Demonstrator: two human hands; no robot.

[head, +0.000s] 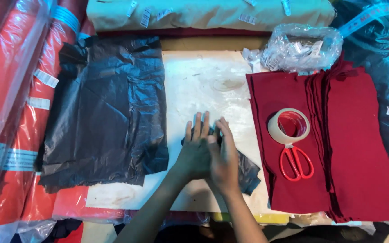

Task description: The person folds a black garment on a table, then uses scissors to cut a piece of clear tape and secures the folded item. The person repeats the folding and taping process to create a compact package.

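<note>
Left hand (196, 150) and right hand (223, 155) side by side, fingers flat and open, pressing a small folded dark plastic bag (246, 173), red scissors (296, 163) at three o'clock, tape roll (288, 126) just above them, larger dark bag (109, 112) at nine o'clock.

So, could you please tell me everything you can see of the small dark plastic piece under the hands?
The small dark plastic piece looks like thin, crinkled, glossy film, dark grey to black. It lies flat on the pale worktop, mostly hidden. The left hand and right hand press on it side by side, fingers extended. Its wrinkled lower right corner sticks out beside the right hand, close to the stack of red cloth; whether they touch is unclear.
</note>
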